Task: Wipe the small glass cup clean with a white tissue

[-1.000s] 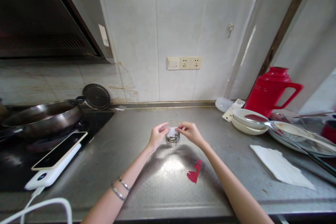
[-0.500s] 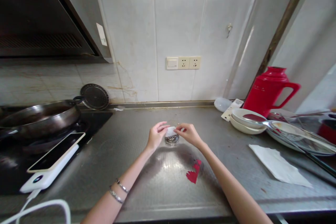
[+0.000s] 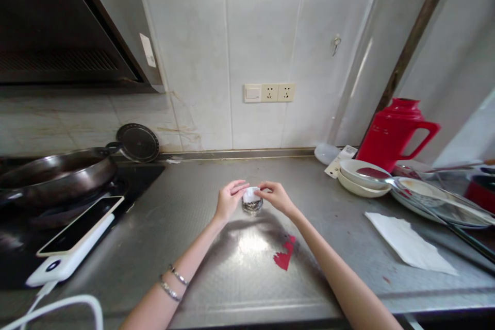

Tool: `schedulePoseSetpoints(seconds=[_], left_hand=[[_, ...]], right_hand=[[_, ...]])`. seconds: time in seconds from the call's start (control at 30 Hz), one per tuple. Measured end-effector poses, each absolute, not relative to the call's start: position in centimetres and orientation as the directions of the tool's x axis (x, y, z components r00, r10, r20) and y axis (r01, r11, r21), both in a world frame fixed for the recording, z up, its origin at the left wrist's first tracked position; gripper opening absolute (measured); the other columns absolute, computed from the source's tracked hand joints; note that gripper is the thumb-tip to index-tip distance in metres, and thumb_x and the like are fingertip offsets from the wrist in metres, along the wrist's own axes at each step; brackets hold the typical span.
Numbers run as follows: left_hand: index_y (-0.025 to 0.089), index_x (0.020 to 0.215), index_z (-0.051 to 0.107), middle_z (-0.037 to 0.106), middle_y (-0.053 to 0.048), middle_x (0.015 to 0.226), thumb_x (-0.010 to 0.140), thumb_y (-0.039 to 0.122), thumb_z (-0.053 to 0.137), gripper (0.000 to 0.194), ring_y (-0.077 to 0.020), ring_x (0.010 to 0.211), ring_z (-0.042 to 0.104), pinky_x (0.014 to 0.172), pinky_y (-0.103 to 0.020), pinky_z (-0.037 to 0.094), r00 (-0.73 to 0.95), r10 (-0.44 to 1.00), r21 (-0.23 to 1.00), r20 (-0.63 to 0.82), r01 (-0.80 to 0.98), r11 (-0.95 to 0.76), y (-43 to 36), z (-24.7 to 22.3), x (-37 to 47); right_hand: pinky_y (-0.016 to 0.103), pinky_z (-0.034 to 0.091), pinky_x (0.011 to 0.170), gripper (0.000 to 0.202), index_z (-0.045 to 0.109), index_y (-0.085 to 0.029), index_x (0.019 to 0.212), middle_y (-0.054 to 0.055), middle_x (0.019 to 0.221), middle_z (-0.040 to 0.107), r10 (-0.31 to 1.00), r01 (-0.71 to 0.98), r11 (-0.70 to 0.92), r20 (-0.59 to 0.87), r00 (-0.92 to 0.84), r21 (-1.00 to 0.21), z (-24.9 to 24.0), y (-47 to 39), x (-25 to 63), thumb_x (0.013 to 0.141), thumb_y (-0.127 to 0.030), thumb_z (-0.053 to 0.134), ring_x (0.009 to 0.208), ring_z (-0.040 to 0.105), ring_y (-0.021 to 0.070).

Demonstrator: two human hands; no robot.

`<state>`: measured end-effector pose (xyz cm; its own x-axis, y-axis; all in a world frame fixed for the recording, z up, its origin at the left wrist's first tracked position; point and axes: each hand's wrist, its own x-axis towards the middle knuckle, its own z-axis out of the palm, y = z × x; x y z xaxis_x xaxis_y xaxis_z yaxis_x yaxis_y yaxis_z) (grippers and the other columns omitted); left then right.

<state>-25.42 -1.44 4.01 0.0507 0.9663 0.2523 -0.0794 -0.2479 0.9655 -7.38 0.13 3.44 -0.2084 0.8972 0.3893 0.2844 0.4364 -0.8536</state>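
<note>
Small glass cup [image 3: 252, 205] on steel counter [image 3: 201, 216], white paper wad [image 3: 251, 194] at its mouth, pinched between fingertips of left hand [image 3: 229, 199] and right hand [image 3: 275, 197], red stain [image 3: 285, 255] nearer the body.

Both your arms are bare from the bottom edge of the view up to your hands, with no sleeves showing. Your left hand [image 3: 229, 200] has two thin silver bracelets [image 3: 173, 282] on the wrist behind it, one just below the other. Your right hand [image 3: 274, 197] and its wrist carry nothing.
</note>
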Motion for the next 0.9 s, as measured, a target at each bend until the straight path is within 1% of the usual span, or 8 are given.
schedulePoseSetpoints(seconds=[0.13,0.23,0.33,0.4,0.47,0.53,0.77,0.9], left_hand=[[0.013,0.103,0.063,0.070,-0.015,0.108,0.075,0.026,0.067,0.031,-0.0254,0.100,0.067,0.086,-0.038,0.054,0.042,0.965,0.961,0.260,-0.107,-0.254,-1.2,4.0,-25.5],[0.013,0.104,0.063,0.067,-0.016,0.112,0.074,0.032,0.068,0.036,-0.0263,0.105,0.064,0.090,-0.040,0.051,0.022,0.954,0.954,0.298,-0.042,-0.297,-0.7,3.5,-25.8],[0.014,0.114,0.059,0.062,-0.016,0.122,0.065,0.032,0.076,0.054,-0.0275,0.117,0.056,0.099,-0.041,0.044,0.042,0.945,0.936,0.323,0.135,-0.326,-0.2,2.2,-26.0],[0.014,0.123,0.053,0.057,-0.017,0.128,0.057,0.031,0.082,0.074,-0.0296,0.122,0.052,0.105,-0.044,0.037,0.074,0.947,0.913,0.313,0.251,-0.322,0.0,1.1,-26.0],[0.013,0.131,0.044,0.053,-0.020,0.133,0.051,0.030,0.085,0.091,-0.0318,0.125,0.048,0.108,-0.047,0.032,0.109,0.958,0.900,0.265,0.328,-0.286,0.2,0.0,-25.8],[0.011,0.137,0.036,0.048,-0.022,0.136,0.048,0.028,0.086,0.103,-0.0333,0.129,0.043,0.109,-0.048,0.029,0.154,0.957,0.891,0.246,0.353,-0.286,0.4,-0.9,-25.5],[0.011,0.141,0.029,0.039,-0.024,0.142,0.044,0.030,0.087,0.115,-0.0343,0.132,0.038,0.110,-0.047,0.027,0.211,0.943,0.894,0.259,0.317,-0.316,2.2,-2.5,-24.9],[0.012,0.138,0.034,0.042,-0.021,0.141,0.044,0.032,0.086,0.109,-0.0334,0.130,0.040,0.108,-0.045,0.030,0.225,0.941,0.871,0.252,0.371,-0.322,2.7,-3.0,-25.1]], right_hand=[[0.025,0.046,0.057,0.035,0.063,-0.015,0.078,0.004,0.073,0.067,0.912,0.190,0.403,0.375,-0.166,-0.895,3.2,0.4,-7.7,0.074,-0.050,0.063,0.066,0.061,0.0161],[0.025,0.047,0.058,0.030,0.062,-0.016,0.085,0.006,0.078,0.067,0.876,0.301,0.475,0.476,-0.077,-0.827,3.4,0.5,-7.5,0.081,-0.045,0.057,0.073,0.063,0.0179],[0.025,0.047,0.066,0.020,0.064,-0.019,0.096,0.007,0.088,0.067,0.796,0.581,0.540,0.593,-0.119,-0.609,3.9,0.3,-7.4,0.089,-0.031,0.050,0.083,0.062,0.0176],[0.026,0.046,0.073,0.020,0.066,-0.021,0.099,0.008,0.089,0.067,0.742,0.707,0.597,0.594,-0.310,-0.378,4.0,0.1,-7.4,0.091,-0.022,0.048,0.091,0.059,0.0183],[0.027,0.045,0.079,0.019,0.067,-0.021,0.097,0.008,0.087,0.068,0.676,0.718,0.677,0.521,-0.521,-0.161,4.0,0.0,-7.6,0.090,-0.018,0.049,0.098,0.056,0.0200],[0.029,0.043,0.080,0.017,0.068,-0.020,0.093,0.009,0.083,0.068,0.632,0.687,0.725,0.436,-0.641,-0.041,4.0,-0.1,-7.6,0.088,-0.016,0.052,0.098,0.054,0.0212],[0.028,0.041,0.074,0.021,0.069,-0.019,0.075,0.006,0.077,0.068,0.639,0.646,0.762,0.205,-0.741,-0.039,4.9,0.3,-7.3,0.078,-0.009,0.051,0.085,0.053,0.0201],[0.030,0.041,0.076,0.020,0.071,-0.018,0.079,0.008,0.089,0.069,0.638,0.637,0.769,0.154,-0.755,-0.060,5.5,0.5,-7.2,0.070,-0.011,0.054,0.091,0.053,0.0220]])
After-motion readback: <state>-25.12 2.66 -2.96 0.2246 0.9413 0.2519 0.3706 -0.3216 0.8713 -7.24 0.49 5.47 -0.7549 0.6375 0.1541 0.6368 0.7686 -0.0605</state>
